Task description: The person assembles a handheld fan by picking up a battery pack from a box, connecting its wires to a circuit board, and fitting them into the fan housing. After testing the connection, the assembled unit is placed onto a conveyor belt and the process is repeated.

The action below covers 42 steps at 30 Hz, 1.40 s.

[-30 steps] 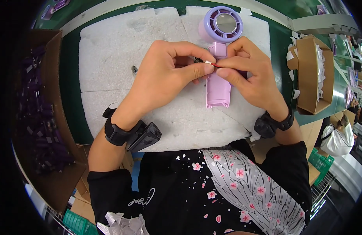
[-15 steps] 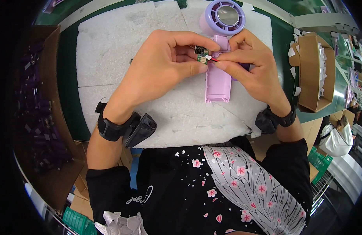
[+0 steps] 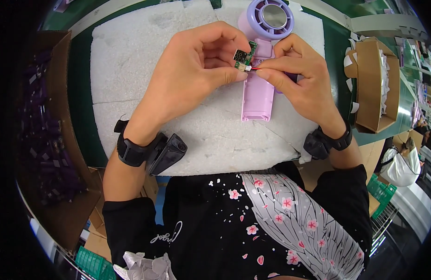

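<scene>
My left hand (image 3: 192,74) pinches a small green circuit board (image 3: 244,55) between thumb and fingers, lifted just above a lilac handheld fan (image 3: 261,70) that lies on a white foam pad (image 3: 145,84). My right hand (image 3: 297,77) grips a thin red wire with a white plug (image 3: 251,68) at the board's lower edge. The fan's round purple head (image 3: 270,17) points away from me and its open handle shell lies between both hands. The wire's far end is hidden under my right fingers.
A brown cardboard box (image 3: 371,84) holding white pieces stands at the right on the green table. A large open carton (image 3: 47,130) of dark purple parts sits at the left. Both wrists wear black bands.
Both hands have shifted slightly away from me. The circuit board has been lifted and turned so its green face shows, with the wire plug now at its edge.
</scene>
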### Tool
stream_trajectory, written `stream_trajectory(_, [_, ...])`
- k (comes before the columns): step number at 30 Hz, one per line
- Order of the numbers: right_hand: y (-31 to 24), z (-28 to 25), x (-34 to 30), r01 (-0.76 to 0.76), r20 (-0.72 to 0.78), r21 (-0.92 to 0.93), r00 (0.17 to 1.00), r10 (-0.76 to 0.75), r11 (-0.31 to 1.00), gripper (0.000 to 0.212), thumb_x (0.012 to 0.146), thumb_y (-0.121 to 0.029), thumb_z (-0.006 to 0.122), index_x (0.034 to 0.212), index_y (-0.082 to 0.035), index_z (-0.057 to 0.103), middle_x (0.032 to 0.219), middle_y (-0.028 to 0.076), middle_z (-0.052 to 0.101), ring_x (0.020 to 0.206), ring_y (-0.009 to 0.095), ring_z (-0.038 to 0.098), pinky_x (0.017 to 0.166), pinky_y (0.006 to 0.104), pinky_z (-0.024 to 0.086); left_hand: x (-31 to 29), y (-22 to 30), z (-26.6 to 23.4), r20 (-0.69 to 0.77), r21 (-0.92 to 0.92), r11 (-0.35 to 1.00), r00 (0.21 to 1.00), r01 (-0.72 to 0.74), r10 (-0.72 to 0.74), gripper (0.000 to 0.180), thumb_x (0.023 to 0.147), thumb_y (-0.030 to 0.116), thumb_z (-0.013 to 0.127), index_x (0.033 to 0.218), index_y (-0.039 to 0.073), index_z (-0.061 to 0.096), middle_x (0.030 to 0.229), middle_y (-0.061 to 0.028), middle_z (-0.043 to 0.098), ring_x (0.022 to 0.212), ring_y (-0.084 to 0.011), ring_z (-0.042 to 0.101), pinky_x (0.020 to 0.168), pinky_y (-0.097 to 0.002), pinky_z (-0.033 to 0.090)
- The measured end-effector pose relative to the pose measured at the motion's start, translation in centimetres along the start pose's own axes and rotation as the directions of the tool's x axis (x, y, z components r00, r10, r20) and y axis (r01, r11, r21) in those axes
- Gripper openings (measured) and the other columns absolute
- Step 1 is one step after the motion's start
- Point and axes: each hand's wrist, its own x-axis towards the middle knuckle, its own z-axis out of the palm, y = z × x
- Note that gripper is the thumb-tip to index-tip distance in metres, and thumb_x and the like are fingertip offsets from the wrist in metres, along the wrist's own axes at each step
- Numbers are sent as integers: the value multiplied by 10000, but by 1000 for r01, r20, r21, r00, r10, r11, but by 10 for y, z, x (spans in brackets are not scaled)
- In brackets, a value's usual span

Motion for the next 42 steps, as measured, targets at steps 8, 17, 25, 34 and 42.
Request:
stream_trajectory(8, [1, 0, 0, 11, 2, -5, 1000, -11, 1000, 133, 776, -33, 745, 905, 0, 730, 861, 27, 483, 693, 107, 479, 591, 232, 374, 0, -4, 2, -19, 10, 997, 997, -72, 73, 268, 762, -107, 694, 999, 2, 634, 915, -24, 626, 813, -80, 595, 771, -211, 518])
stream_trajectory(17, [1, 1, -1, 19, -11, -6, 1000, -19, 1000, 119, 780, -26, 737, 894, 5, 726, 851, 31, 507, 693, 106, 502, 580, 231, 383, 0, 1, 0, 0, 43, 999, 1000, -21, 21, 302, 750, -116, 712, 1017, -11, 620, 947, -46, 616, 819, -98, 584, 745, -223, 507])
stream_trajectory(25, [-2, 2, 0, 22, -52, -51, 998, -25, 998, 92, 785, -12, 724, 876, 6, 725, 818, 36, 547, 666, 101, 524, 561, 229, 391, -1, 0, 3, -5, 85, 991, 995, -99, 100, 292, 752, -105, 717, 1014, -11, 630, 925, -41, 618, 814, -99, 580, 736, -227, 505])
stream_trajectory(34, [1, 5, 0, 92, -89, -89, 991, -100, 992, 75, 785, -17, 728, 858, 1, 729, 833, 45, 563, 614, 92, 524, 526, 223, 386, -1, -8, 7, -110, 168, 970, 975, -174, 194, 253, 776, -15, 702, 1027, 15, 687, 845, -51, 669, 736, -88, 610, 719, -234, 531])
stream_trajectory(42, [-9, 11, -1, -81, -184, 18, 979, 83, 997, 288, 777, 46, 729, 1052, -4, 661, 965, 55, 608, 704, 78, 610, 582, 196, 495, 3, -11, 12, -39, 345, 868, 919, -357, 393, 300, 738, 7, 657, 1036, 17, 691, 872, -96, 694, 730, -173, 660, 718, -258, 545])
